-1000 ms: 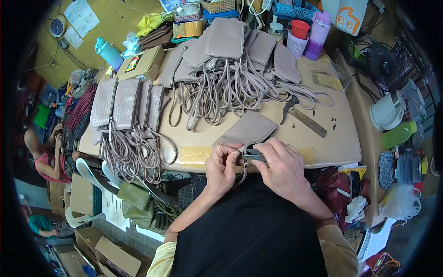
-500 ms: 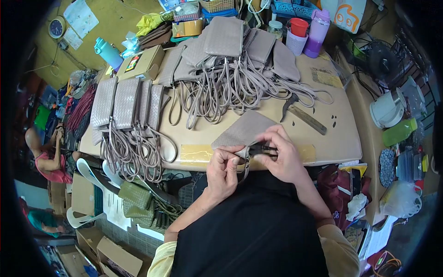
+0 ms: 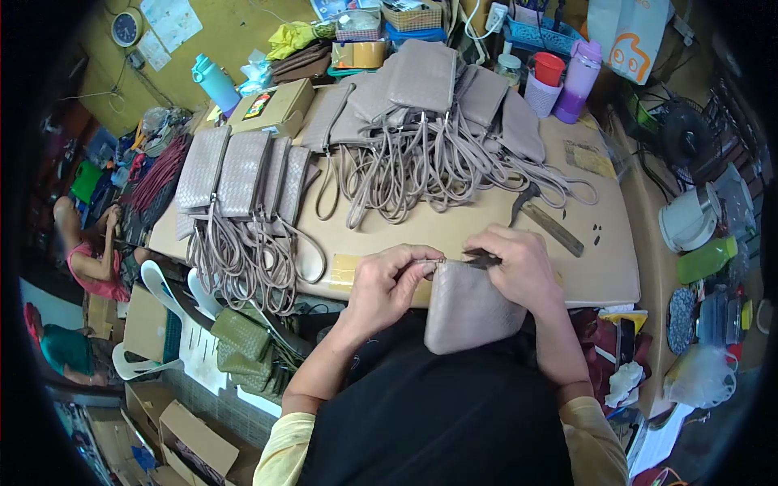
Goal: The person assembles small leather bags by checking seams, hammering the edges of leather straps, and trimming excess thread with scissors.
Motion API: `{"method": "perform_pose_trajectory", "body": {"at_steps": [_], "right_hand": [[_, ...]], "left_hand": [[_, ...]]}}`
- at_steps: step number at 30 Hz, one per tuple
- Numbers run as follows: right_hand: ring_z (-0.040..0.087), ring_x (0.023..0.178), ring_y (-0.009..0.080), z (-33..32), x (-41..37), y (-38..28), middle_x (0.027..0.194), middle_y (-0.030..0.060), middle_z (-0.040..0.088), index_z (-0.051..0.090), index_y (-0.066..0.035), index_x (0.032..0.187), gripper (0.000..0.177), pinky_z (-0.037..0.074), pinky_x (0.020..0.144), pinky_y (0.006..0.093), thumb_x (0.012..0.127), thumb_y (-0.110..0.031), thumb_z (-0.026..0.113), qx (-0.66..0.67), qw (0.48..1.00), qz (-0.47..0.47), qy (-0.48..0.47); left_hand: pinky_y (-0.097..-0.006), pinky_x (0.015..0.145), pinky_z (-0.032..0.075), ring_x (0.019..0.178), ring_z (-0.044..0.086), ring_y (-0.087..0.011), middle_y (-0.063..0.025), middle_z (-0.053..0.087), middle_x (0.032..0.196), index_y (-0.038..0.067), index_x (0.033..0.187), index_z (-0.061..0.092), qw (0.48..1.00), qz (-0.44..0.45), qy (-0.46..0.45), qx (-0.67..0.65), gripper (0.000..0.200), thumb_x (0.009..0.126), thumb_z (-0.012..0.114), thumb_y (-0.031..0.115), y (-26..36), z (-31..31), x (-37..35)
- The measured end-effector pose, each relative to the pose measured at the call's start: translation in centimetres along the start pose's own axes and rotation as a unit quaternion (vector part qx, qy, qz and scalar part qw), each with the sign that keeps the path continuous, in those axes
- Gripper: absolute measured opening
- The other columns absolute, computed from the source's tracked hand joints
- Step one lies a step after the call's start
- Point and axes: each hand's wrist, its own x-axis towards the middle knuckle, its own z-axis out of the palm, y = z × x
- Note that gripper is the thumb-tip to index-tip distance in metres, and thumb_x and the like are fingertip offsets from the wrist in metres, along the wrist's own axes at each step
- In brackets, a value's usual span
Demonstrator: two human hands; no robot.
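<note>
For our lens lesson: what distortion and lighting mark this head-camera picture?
Head view: fisheye bends the table edge and black vignette fills the corners; light is even, shadows soft; left hand, right hand, its dark tool and the grey pouch are sharp.

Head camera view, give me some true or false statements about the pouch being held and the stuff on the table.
1. The left hand pinches the top edge of the taupe pouch. True.
2. The right hand is empty. False: it holds a small dark tool at the pouch's top edge.
3. A red cup stands beside the purple bottle. True.
4. The pouches lying on the table are green. False: those strapped pouches are taupe.
</note>
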Motion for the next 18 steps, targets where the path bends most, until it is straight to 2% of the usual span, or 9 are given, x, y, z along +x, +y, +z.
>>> {"method": "perform_pose_trajectory", "body": {"at_steps": [4,7,9,11,12,13,15,16,18], "right_hand": [[0.065,0.079,0.0285,1.3,-0.4,0.3,0.086,0.0112,0.066,0.066,-0.003,0.095,0.022,0.051,0.071,0.0339,0.073,0.002,0.063,0.137,0.989,0.057,0.018],[0.065,0.080,0.0254,1.9,-0.5,1.0,0.088,0.0116,0.066,0.066,-0.002,0.097,0.017,0.050,0.074,0.0314,0.080,-0.005,0.067,0.229,0.967,0.082,-0.070],[0.065,0.081,0.0231,2.4,-0.9,1.5,0.091,0.0104,0.067,0.066,-0.001,0.099,0.018,0.049,0.075,0.0317,0.084,-0.011,0.068,0.413,0.883,0.191,-0.114],[0.064,0.080,0.0251,2.2,-0.8,1.1,0.090,0.0107,0.065,0.066,-0.001,0.097,0.017,0.049,0.074,0.0333,0.082,-0.009,0.068,0.358,0.908,0.189,-0.109],[0.063,0.078,0.0271,2.0,-0.7,0.9,0.089,0.0110,0.064,0.065,-0.001,0.096,0.017,0.049,0.072,0.0350,0.080,-0.008,0.067,0.301,0.929,0.187,-0.104],[0.063,0.078,0.0271,1.8,-0.6,0.5,0.089,0.0110,0.064,0.065,-0.001,0.096,0.017,0.049,0.072,0.0350,0.080,-0.008,0.067,0.302,0.929,0.186,-0.106],[0.060,0.075,0.0320,1.2,-0.2,-0.3,0.084,0.0120,0.059,0.065,-0.001,0.092,0.017,0.047,0.069,0.0394,0.075,-0.002,0.064,0.112,0.985,0.090,-0.100],[0.057,0.075,0.0355,1.0,0.0,-0.8,0.081,0.0130,0.055,0.064,-0.001,0.088,0.021,0.046,0.068,0.0428,0.068,0.004,0.057,0.106,0.986,0.084,-0.098],[0.058,0.077,0.0353,0.7,0.1,-1.1,0.083,0.0125,0.055,0.064,-0.001,0.088,0.023,0.046,0.068,0.0432,0.068,0.005,0.055,0.084,0.989,0.064,-0.102]], "left_hand": [[-0.0224,0.061,0.048,0.069,0.056,-0.0057,-0.0015,0.062,0.078,-0.005,0.101,0.062,0.961,-0.139,-0.016,-0.239,0.017,0.096,0.053,0.009,-2.3,0.9,0.0],[-0.0206,0.063,0.047,0.069,0.055,-0.0051,-0.0017,0.062,0.079,-0.004,0.103,0.061,0.938,-0.149,-0.024,-0.313,0.019,0.098,0.051,0.011,-4.2,1.0,-0.1],[-0.0217,0.067,0.046,0.073,0.055,-0.0067,-0.0019,0.062,0.082,-0.005,0.104,0.061,0.930,-0.148,-0.033,-0.335,0.021,0.098,0.050,0.012,-4.7,1.2,-0.2],[-0.0264,0.073,0.046,0.080,0.056,-0.0122,-0.0048,0.061,0.089,-0.001,0.106,0.063,0.973,-0.087,0.003,-0.215,0.018,0.094,0.055,0.010,-4.6,1.5,0.0],[-0.0318,0.078,0.046,0.087,0.056,-0.0194,-0.0086,0.060,0.098,0.005,0.106,0.067,0.997,0.043,0.042,0.041,0.020,0.087,0.061,0.006,-3.8,0.9,0.3],[-0.0318,0.078,0.046,0.087,0.056,-0.0194,-0.0086,0.060,0.098,0.005,0.106,0.067,0.997,0.042,0.044,0.042,0.020,0.087,0.061,0.006,-2.3,0.4,0.2],[-0.0356,0.080,0.046,0.090,0.057,-0.0254,-0.0108,0.059,0.100,0.008,0.103,0.071,0.976,0.072,0.020,0.204,0.023,0.080,0.067,0.005,0.2,-0.3,0.3],[-0.0362,0.076,0.048,0.086,0.059,-0.0261,-0.0094,0.060,0.095,0.007,0.098,0.071,0.979,0.085,0.004,0.183,0.021,0.077,0.071,0.007,-0.2,0.2,0.2],[-0.0361,0.072,0.049,0.083,0.059,-0.0258,-0.0091,0.060,0.092,0.006,0.096,0.071,0.984,0.071,0.018,0.162,0.021,0.075,0.073,0.007,-1.3,0.9,-0.1]]}}
